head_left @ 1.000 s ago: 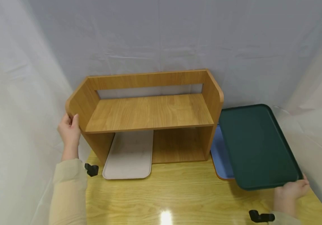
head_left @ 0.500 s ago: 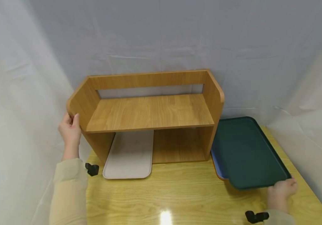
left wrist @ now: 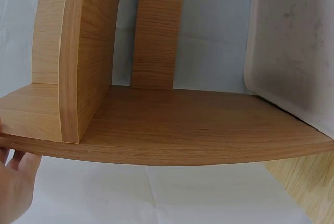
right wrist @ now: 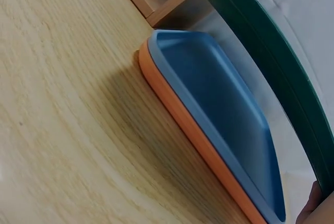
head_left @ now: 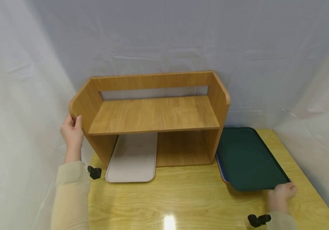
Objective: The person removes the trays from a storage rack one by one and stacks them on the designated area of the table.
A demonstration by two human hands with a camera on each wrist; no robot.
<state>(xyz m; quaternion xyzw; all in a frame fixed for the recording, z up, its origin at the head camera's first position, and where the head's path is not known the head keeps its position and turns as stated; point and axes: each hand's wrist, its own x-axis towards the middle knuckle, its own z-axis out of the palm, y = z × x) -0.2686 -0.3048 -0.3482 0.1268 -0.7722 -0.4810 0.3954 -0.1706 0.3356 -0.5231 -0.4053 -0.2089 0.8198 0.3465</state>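
My right hand (head_left: 280,193) grips the near right corner of a dark green tray (head_left: 250,158), beside the shelf's right side. In the right wrist view the green tray's near edge is raised over a blue tray (right wrist: 219,98), which sits stacked on an orange tray (right wrist: 182,117). From above, the green tray hides most of both. At the left, my left hand (head_left: 73,131) holds the front edge of the side panel of a wooden desktop shelf (head_left: 155,115), thumb on the inner side. A beige tray (head_left: 132,159) lies in the shelf's lower left compartment, its front sticking out.
The shelf stands at the back of a wood-grain table (head_left: 164,198). Pale sheeting (head_left: 164,38) hangs behind and on both sides. The table's right edge runs close by the right hand.
My right hand has moved left with the green tray and lowered it over the blue tray, covering more of it. The left hand stays on the shelf's side panel.
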